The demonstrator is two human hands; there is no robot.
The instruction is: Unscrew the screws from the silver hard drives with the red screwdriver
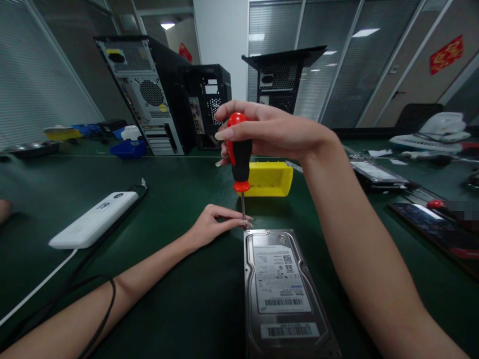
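Note:
My right hand (262,127) is wrapped round the red and black handle of a screwdriver (241,162), which stands upright. The screwdriver's tip meets the far left corner of a silver hard drive (282,279) with a white label, lying flat on the green table (168,184). At that same corner my left hand (219,224) pinches round the lower shaft near the tip; a screw there is too small to make out. Just beyond the drive lies a yellow bin (270,179), its open side facing me.
Computer cases (144,94) stand at the back. To the left lie a white power bank (97,219) with cables and a blue bin (128,148). On the right are another drive (377,172) and a dark phone-like slab (430,227). Part of another hand (4,212) shows at the left edge.

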